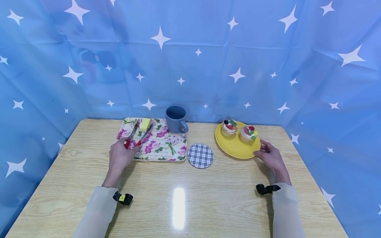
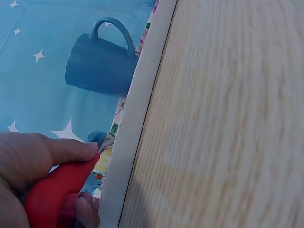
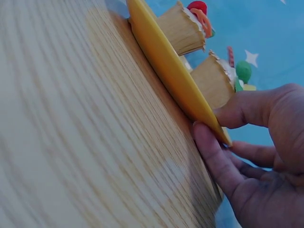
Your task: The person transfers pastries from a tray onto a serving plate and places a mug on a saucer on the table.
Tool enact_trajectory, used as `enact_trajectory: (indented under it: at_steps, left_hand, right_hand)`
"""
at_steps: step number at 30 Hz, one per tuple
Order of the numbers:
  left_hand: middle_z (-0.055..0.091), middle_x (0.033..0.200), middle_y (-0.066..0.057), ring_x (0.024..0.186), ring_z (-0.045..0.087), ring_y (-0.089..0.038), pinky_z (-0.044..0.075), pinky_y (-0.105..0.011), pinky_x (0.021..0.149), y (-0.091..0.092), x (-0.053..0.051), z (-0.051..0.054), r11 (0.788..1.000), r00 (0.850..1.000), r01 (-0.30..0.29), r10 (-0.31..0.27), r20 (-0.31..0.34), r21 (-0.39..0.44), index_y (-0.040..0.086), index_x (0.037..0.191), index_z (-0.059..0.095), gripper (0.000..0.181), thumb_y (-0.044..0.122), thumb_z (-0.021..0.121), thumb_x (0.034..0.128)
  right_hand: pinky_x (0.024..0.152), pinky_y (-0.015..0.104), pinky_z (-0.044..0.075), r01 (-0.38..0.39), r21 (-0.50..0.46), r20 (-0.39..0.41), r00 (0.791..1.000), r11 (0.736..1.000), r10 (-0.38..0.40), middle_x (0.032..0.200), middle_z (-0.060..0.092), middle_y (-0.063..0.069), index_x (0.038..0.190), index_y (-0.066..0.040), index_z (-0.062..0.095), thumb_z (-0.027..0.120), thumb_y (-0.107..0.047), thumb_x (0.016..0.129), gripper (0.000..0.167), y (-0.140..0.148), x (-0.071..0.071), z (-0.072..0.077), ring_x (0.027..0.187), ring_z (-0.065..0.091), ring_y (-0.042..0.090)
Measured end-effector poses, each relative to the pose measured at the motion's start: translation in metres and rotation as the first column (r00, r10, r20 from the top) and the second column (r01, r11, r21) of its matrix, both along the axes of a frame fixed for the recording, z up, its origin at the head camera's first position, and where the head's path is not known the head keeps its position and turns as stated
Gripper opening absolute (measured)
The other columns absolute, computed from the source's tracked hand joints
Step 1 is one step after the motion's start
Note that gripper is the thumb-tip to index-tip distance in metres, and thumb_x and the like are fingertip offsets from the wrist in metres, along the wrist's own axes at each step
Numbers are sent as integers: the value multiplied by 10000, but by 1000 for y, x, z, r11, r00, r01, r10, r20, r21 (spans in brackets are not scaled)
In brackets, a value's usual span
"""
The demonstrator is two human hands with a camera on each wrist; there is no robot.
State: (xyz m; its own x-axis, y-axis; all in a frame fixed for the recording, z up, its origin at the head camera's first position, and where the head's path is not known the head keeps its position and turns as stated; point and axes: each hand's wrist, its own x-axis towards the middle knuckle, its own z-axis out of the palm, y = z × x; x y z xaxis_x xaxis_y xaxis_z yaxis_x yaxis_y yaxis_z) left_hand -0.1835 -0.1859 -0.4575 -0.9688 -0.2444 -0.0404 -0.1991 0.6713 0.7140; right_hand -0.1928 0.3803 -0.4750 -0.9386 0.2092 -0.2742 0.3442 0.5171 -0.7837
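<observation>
In the head view my left hand (image 1: 122,153) grips red-handled tongs (image 1: 133,134) over the left end of a floral tray (image 1: 166,150). The metal arms of the tongs stand apart, with a small yellow block (image 1: 145,125) near their tips; whether they touch it I cannot tell. In the left wrist view, fingers and thumb are around the red handle (image 2: 61,187). My right hand (image 1: 271,157) pinches the near right rim of a yellow plate (image 1: 235,148). Two cream-topped cupcakes (image 1: 229,128) with fruit pieces stand on the plate.
A blue-grey mug (image 1: 176,119) stands upright on the tray's back right corner, handle toward the right. A round checked coaster (image 1: 200,155) lies between tray and plate. The wooden table (image 1: 226,205) ends at a blue star-patterned curtain (image 1: 202,66) behind.
</observation>
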Motion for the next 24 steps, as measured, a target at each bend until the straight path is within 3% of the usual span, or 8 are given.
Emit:
enact_trajectory:
  at_steps: [12,24]
  left_hand:
    - [664,1106,-316,697,566,-272,389,-322,519,-1,2,-2,999,1000,18,-19,-21,-46,-85,1423,510,657,332,707,956]
    - [630,1248,-336,956,640,-391,459,-324,597,-3,4,-3,999,1000,22,-22,-18,-41,-50,1427,518,641,353,703,964]
  right_hand:
    - [807,110,451,-14,-5,-21,1000,1000,14,1531,429,232,1642,-107,201,677,-252,977,831,0,0,-2,1340,468,328]
    - [806,114,450,-15,4,-24,1000,1000,15,1529,433,229,1641,-100,201,672,-246,980,825,0,1,0,1327,471,318]
